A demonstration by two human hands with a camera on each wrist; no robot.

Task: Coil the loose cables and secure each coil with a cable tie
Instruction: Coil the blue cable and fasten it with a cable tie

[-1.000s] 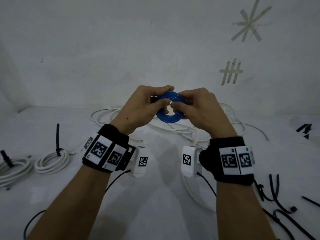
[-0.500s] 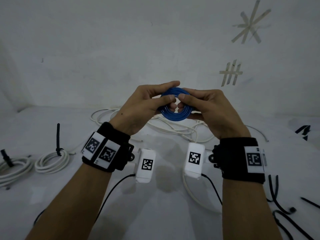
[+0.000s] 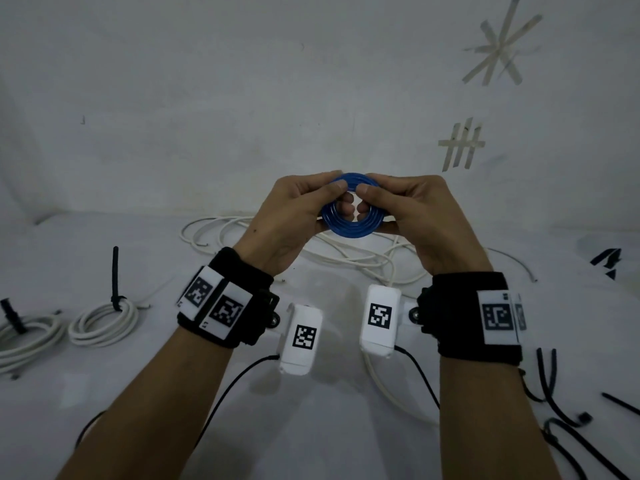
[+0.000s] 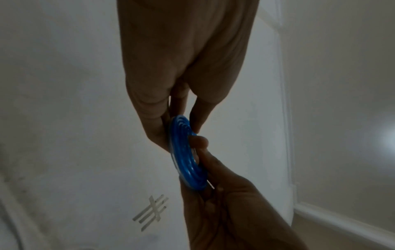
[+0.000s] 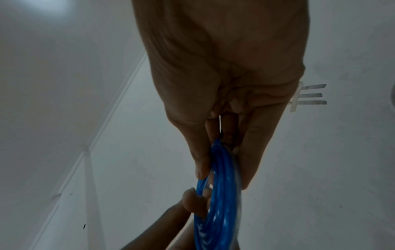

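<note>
A small blue cable coil is held up in the air between both hands, its flat face toward me. My left hand pinches its left side with thumb in front and fingers behind. My right hand pinches the right side the same way. The left wrist view shows the blue coil edge-on between the fingers; the right wrist view shows the blue coil clamped by thumb and fingers. No tie is visible on the blue coil.
Loose white cable sprawls on the white surface behind my hands. Two white coils bound with black ties lie at the left. Several black cable ties lie at the lower right. Tape marks are on the wall.
Both hands have lifted the blue coil slightly and turned it so its face shows more fully; the fingers have shifted along its rim.
</note>
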